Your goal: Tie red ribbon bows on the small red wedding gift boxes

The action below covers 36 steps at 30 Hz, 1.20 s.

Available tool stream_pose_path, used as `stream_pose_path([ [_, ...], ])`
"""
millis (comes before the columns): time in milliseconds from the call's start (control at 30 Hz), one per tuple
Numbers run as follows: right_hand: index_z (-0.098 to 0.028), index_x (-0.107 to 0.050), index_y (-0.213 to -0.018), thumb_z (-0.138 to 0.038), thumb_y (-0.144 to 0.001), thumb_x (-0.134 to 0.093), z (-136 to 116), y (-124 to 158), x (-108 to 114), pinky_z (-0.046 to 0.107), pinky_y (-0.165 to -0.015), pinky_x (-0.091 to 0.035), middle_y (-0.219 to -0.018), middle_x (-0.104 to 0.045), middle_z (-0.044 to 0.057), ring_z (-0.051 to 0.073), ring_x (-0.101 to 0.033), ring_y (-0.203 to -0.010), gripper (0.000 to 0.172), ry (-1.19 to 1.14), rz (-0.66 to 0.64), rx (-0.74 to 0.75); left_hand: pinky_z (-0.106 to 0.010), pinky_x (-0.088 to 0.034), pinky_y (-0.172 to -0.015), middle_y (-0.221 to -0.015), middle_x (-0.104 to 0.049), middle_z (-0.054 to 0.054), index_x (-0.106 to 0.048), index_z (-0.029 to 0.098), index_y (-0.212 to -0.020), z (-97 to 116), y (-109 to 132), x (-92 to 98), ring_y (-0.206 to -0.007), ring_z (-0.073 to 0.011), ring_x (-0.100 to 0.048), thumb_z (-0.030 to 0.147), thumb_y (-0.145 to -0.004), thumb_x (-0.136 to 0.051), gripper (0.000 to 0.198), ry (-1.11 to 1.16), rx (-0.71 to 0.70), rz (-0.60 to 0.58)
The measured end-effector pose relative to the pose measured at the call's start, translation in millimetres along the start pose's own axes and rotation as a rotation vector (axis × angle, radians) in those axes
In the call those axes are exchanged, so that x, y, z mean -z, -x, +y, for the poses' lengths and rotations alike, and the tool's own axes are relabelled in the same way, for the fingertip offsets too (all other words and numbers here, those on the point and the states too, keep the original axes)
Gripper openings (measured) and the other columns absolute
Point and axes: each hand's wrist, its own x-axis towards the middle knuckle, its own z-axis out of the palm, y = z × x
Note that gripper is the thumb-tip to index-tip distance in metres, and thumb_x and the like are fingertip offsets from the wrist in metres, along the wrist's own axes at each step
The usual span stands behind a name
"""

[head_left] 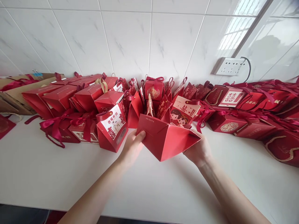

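Between my two hands a red paper gift box (155,137) is held up over the white table, tilted so that its plain side and a pointed, folded-in end face me. My left hand (132,146) grips its left edge, the thumb lying on the near panel. My right hand (198,149) holds the right end from behind and below, and most of its fingers are hidden by the box. Right behind it is a box with a cartoon couple (184,112) printed on a cream panel. To the left stands a red box with a white printed panel (114,124).
Along the tiled wall (126,37) many red gift boxes with ribbons crowd the back of the white table (149,189). A brown cardboard box (22,99) stands at the far left. A power strip (230,66) with a black cable is on the wall at right.
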Motion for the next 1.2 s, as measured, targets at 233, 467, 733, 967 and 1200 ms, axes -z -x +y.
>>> stream_pose_path([
  [233, -0.018, -0.065, -0.074, -0.018, -0.061, -0.066, 1, -2, 2, 0.021, -0.053, -0.050, -0.074, -0.063, -0.001, 0.012, -0.057, -0.062, 0.013, -0.013, -0.060, 0.030, -0.027, -0.051, -0.071, -0.088, -0.072, -0.007, -0.071, 0.014, -0.089, 0, 0, 0.2, -0.080, -0.0206, -0.066, 0.053, -0.074, -0.069, 0.041, -0.011, 0.004, 0.035],
  [467, -0.019, -0.066, -0.079, -0.019, -0.065, -0.064, 3, -5, 6, 0.022, -0.051, -0.048, -0.078, -0.063, 0.000, 0.013, -0.057, -0.063, 0.014, 0.002, -0.084, 0.033, -0.027, -0.050, -0.079, -0.102, -0.070, -0.008, -0.068, 0.015, -0.102, -1, 0, -1.7, -0.095, -0.0210, -0.064, 0.051, -0.087, -0.055, 0.041, 0.029, 0.044, 0.093],
  [733, -0.020, -0.061, -0.068, -0.015, -0.060, -0.067, 2, -7, 5, 0.020, -0.051, -0.049, -0.073, -0.063, -0.003, 0.011, -0.057, -0.059, 0.011, -0.042, 0.009, 0.004, -0.025, -0.050, -0.079, -0.108, -0.066, -0.005, -0.058, 0.021, -0.108, -7, -2, 3.3, -0.099, -0.0201, -0.062, 0.049, -0.077, -0.068, 0.043, -0.190, -0.091, 0.116],
  [967, -0.018, -0.064, -0.072, -0.019, -0.064, -0.063, -8, 0, -3, 0.023, -0.056, -0.052, -0.075, -0.066, 0.001, 0.014, -0.060, -0.064, 0.008, -0.044, 0.007, -0.018, -0.028, -0.052, -0.082, -0.119, -0.061, -0.008, -0.049, 0.025, -0.120, -1, 4, -1.3, -0.112, -0.0283, -0.057, 0.047, -0.054, -0.085, 0.078, -0.279, -0.065, -0.079],
  [1200, -0.021, -0.063, -0.082, -0.030, -0.064, -0.071, -28, 15, -7, 0.026, -0.062, -0.053, -0.082, -0.067, 0.000, 0.015, -0.062, -0.068, 0.022, 0.029, -0.064, 0.241, -0.037, -0.045, -0.098, -0.139, -0.049, -0.007, -0.041, 0.030, -0.135, -2, 1, 0.7, -0.129, -0.0297, -0.044, 0.054, -0.081, -0.060, 0.062, -0.196, 0.071, -0.069],
])
